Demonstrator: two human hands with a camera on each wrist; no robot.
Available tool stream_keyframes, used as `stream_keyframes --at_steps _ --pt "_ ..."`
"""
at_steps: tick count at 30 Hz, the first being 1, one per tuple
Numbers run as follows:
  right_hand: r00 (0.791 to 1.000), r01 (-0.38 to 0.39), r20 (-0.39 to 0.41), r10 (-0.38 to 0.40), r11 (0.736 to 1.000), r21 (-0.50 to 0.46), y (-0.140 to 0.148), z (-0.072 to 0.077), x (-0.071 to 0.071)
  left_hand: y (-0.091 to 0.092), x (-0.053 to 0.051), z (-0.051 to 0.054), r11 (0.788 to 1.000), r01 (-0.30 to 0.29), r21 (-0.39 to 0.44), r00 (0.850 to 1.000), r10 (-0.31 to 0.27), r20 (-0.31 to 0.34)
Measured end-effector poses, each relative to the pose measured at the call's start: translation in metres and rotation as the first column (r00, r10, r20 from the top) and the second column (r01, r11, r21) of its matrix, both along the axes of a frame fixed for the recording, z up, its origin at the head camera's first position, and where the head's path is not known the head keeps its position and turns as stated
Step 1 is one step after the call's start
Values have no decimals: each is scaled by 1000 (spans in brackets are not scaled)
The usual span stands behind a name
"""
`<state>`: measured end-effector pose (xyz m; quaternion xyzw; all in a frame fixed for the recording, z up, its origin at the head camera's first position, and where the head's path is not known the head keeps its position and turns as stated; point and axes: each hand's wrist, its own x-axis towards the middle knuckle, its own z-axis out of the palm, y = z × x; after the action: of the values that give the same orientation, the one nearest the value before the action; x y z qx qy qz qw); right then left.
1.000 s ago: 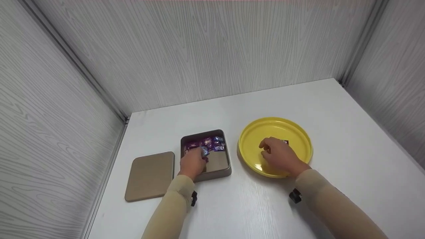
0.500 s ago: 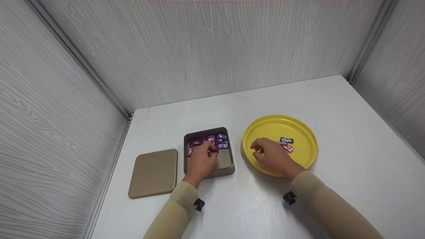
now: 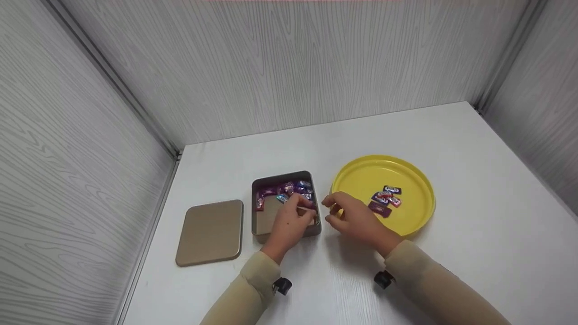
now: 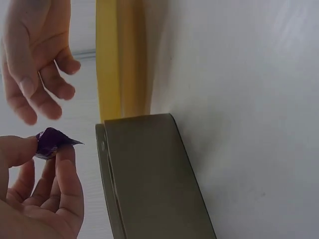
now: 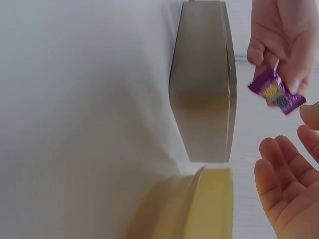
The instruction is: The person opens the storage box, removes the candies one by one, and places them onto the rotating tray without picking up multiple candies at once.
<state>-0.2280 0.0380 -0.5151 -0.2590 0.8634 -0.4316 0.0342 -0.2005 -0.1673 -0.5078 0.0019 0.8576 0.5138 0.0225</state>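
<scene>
Between thumb and fingers, my left hand point(image 3: 287, 227) pinches a purple wrapped candy point(image 4: 50, 143), held above the right side of the brown metal tin point(image 3: 266, 216). The candy point(image 5: 276, 92) shows clearly in the right wrist view, its zigzag wrapper ends sticking out. My right hand point(image 3: 356, 222) hovers over the near left rim of the yellow round tray point(image 3: 361, 172). Its fingers are loosely bent, hold nothing and face the left hand across a small gap. Several wrapped candies point(image 3: 288, 188) lie along the tin's back and sides. More candies point(image 3: 380, 208) lie on the tray.
A flat brown lid point(image 3: 210, 232) lies left of the tin on the white table point(image 3: 293, 151). Pale wood-grain panels point(image 3: 280, 67) stand behind and at both sides. The tin and the tray sit close together.
My left hand has come up off the tin's candies with one pinched and moved right. My right hand has shifted left across the tray, leaving more of its candies in sight.
</scene>
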Motion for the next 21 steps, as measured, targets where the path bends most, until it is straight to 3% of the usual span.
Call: stream_keyframes --at_steps 7,14,21 --pt "998 -50 -44 48 997 -51 -8 1 9 10 3 0 997 26 77 999 -23 -37" --pt "996 -31 -86 27 998 -46 -6 -1 8 15 3 -2 999 33 34 998 -31 -61" --pt "996 8 -91 -9 1000 -10 0 -3 3 18 3 -4 996 91 3 995 -91 -40"
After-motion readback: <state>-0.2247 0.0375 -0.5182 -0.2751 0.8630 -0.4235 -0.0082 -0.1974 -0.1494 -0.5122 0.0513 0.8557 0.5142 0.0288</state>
